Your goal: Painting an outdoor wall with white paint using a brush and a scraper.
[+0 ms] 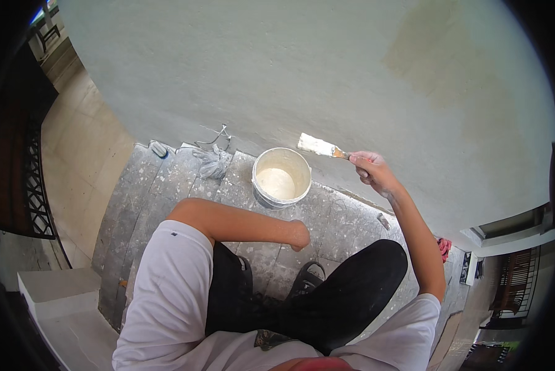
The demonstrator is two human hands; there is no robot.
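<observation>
My right hand (pixel 373 172) grips the handle of a flat wood-handled tool (pixel 318 144), a putty knife or a brush. Thick white material coats the tool's head, which points left in front of the grey wall (pixel 268 69). Below and left of the tool stands a bucket (pixel 282 200) with a smeared rim. Pale cream material (pixel 276 182) lies in its bottom. My left hand (pixel 299 235) hangs bent at the wrist between my knees, nearer to me than the bucket. Its fingers are hidden from view.
White-spattered grey tiles (pixel 337 222) cover the floor. Wires (pixel 222 134) stick out of the wall's base above a crumpled plastic bag (pixel 214 162). A small block (pixel 384 221) lies by the wall at right. A pale ledge (pixel 59 287) stands at left.
</observation>
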